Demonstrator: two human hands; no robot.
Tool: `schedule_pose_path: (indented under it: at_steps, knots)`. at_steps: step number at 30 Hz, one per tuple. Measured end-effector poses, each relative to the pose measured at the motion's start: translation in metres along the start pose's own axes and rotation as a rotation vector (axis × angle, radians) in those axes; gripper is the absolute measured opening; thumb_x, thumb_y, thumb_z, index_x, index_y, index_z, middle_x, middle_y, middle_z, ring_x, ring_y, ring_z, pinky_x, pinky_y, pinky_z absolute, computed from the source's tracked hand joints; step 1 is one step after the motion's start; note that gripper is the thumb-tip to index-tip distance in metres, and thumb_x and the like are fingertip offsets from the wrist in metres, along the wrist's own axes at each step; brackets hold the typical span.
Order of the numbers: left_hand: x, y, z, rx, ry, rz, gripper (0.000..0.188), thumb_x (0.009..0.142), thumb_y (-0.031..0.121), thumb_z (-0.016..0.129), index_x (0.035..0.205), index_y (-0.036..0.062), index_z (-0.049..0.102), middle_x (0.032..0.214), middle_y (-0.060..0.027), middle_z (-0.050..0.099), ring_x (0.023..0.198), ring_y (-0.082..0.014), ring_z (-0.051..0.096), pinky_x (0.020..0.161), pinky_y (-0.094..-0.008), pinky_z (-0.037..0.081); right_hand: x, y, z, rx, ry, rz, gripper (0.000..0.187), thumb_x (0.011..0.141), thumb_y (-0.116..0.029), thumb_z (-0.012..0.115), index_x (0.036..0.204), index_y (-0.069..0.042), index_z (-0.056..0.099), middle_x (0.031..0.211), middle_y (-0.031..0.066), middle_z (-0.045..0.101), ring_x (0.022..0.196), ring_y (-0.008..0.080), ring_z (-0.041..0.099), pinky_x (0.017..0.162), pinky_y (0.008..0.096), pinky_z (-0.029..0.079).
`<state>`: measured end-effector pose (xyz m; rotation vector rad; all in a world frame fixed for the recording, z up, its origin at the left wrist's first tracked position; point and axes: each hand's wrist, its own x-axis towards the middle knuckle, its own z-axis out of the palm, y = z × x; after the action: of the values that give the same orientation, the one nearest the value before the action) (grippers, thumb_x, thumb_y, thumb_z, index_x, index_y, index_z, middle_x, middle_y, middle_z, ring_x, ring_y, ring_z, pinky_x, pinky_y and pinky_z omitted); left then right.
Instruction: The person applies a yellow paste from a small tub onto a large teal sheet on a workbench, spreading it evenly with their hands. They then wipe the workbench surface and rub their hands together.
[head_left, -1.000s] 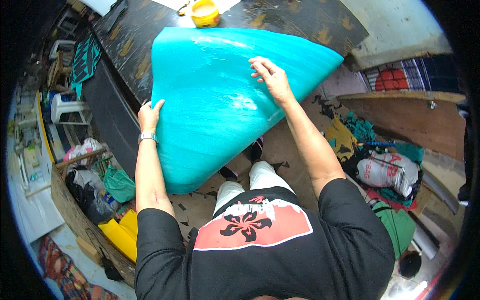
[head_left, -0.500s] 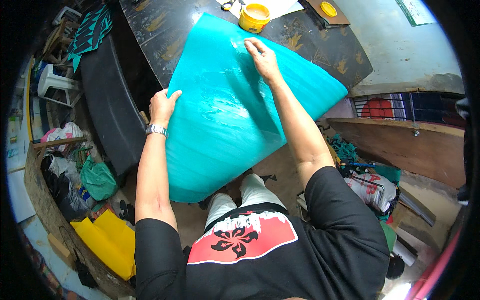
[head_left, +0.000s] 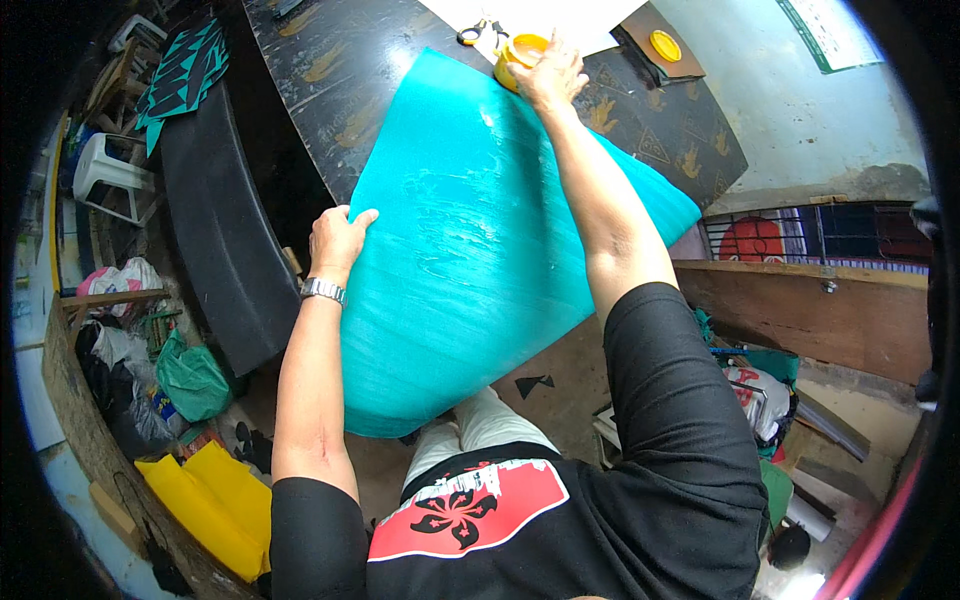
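A large teal sheet (head_left: 450, 260), with glossy wet-looking streaks across its upper face, lies partly on the dark table and hangs over the near edge toward my legs. My left hand (head_left: 338, 243) is closed on its left edge, thumb on top. Beyond the sheet's far edge, my right hand (head_left: 552, 77) has its fingers apart against the right side of a yellow tub (head_left: 508, 72). The tub's mouth shows pale tan contents; the hand covers part of the tub, and I cannot tell how firmly it touches.
Scissors (head_left: 470, 36) lie by white paper (head_left: 580, 14) on the dark table (head_left: 330, 75). A yellow lid (head_left: 664, 45) sits on a brown board at the right. Left of me are a long black panel (head_left: 215, 210), a white stool (head_left: 108, 175) and bags (head_left: 195, 375).
My right hand has moved from above the teal sheet to the yellow tub, its fingers spreading. My left hand keeps its hold on the sheet's edge. The whole view has shifted slightly.
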<state>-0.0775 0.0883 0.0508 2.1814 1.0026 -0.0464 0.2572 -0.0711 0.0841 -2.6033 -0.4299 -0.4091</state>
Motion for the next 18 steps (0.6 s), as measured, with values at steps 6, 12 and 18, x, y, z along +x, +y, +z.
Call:
schedule_pose_path:
  at_steps: [6, 12, 18]
  knots:
    - [0.031, 0.016, -0.017, 0.197, 0.065, 0.032, 0.039, 0.078, 0.042, 0.072, 0.095, 0.0065, 0.070, 0.096, -0.0215, 0.068, 0.092, -0.0393, 0.064, 0.077, -0.0474, 0.051, 0.016, 0.023, -0.005, 0.014, 0.030, -0.029, 0.097, 0.068, -0.035, 0.075, 0.148, -0.014, 0.024, 0.144, 0.0241, 0.030, 0.126, 0.0413, 0.042, 0.101, 0.0520, 0.038]
    - [0.071, 0.029, -0.035, 0.355, 0.077, 0.052, 0.044, 0.079, 0.047, 0.070, 0.105, 0.0108, 0.070, 0.106, -0.0171, 0.068, 0.101, -0.0348, 0.064, 0.085, -0.0459, 0.050, 0.028, 0.043, -0.025, 0.017, 0.166, -0.031, 0.096, 0.070, -0.039, 0.074, 0.146, -0.008, 0.025, 0.145, 0.0218, 0.029, 0.130, 0.0393, 0.037, 0.104, 0.0446, 0.037]
    - [0.118, 0.018, -0.055, 0.342, -0.025, 0.124, 0.049, 0.078, 0.050, 0.069, 0.108, 0.0107, 0.070, 0.103, -0.0163, 0.069, 0.098, -0.0328, 0.065, 0.082, -0.0441, 0.051, -0.019, 0.033, -0.031, 0.794, 0.162, 0.044, 0.041, 0.092, -0.042, 0.055, 0.103, -0.006, 0.070, 0.102, 0.0165, 0.068, 0.107, 0.0256, 0.060, 0.093, 0.0350, 0.044]
